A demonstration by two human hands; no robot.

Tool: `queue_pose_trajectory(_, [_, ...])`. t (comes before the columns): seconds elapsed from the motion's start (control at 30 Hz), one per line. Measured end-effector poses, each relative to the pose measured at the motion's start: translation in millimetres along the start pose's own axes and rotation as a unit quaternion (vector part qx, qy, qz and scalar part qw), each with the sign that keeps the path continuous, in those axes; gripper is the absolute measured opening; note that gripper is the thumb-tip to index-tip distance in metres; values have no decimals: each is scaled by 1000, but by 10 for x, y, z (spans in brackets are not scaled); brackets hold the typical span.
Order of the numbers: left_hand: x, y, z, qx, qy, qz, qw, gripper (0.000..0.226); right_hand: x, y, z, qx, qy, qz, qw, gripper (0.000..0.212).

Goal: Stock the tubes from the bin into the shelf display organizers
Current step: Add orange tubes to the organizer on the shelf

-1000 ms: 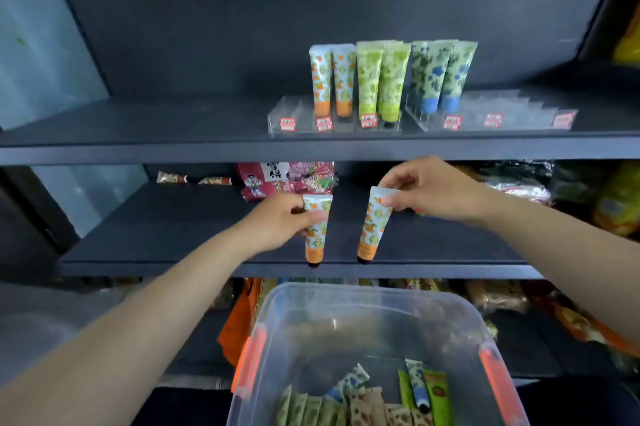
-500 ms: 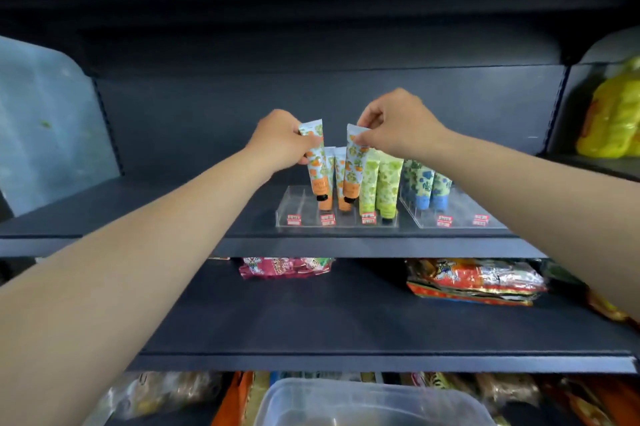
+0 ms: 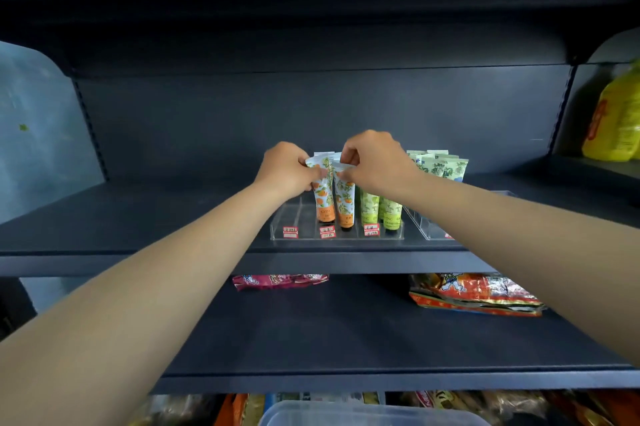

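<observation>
On the upper shelf stands a clear organizer [image 3: 298, 218] with red price tags along its front. My left hand [image 3: 285, 169] pinches the top of an orange-print tube [image 3: 323, 199] standing cap-down in the organizer. My right hand [image 3: 375, 161] pinches the top of a second orange-print tube [image 3: 344, 200] right beside it. More orange tubes stand behind them, mostly hidden. Green tubes [image 3: 381, 209] fill the slots to the right. Blue-flower tubes [image 3: 441, 164] stand in a second organizer [image 3: 427, 228] behind my right forearm. The bin's rim [image 3: 346, 413] shows at the bottom edge.
The organizer's leftmost slot holds nothing. Snack packets, pink [image 3: 280, 281] and red [image 3: 474, 294], lie on the shelf below. A yellow bag [image 3: 614, 114] sits on the neighbouring shelf at the right. More packets crowd the lowest shelf around the bin.
Both hands rose from the lower shelf level to the organizer and have brought the two orange tubes down into its slots, cap ends at the base. The view tilted up, leaving the bin nearly out of sight.
</observation>
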State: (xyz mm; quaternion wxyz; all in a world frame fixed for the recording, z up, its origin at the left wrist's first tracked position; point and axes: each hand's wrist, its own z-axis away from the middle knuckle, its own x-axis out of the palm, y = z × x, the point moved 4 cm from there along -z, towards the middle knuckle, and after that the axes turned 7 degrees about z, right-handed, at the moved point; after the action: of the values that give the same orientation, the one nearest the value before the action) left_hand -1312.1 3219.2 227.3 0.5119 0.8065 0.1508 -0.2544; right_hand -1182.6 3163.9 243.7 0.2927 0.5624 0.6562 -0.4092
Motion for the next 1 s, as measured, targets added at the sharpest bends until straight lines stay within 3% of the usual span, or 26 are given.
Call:
queue_pose_trajectory(0.17, [79,-25,2,14,-3,-43,999,31,52,29,-6,-1,-1,24,1000,17])
queue_pose_trajectory(0.4, [125,-20,-12,26,-8,-59,998,20,38,32,-19,-18,2,65,998,19])
queue_pose_trajectory(1.0, [29,37,32,57,10,-56,997,33,-83,66,16,-33,0,68,997,21])
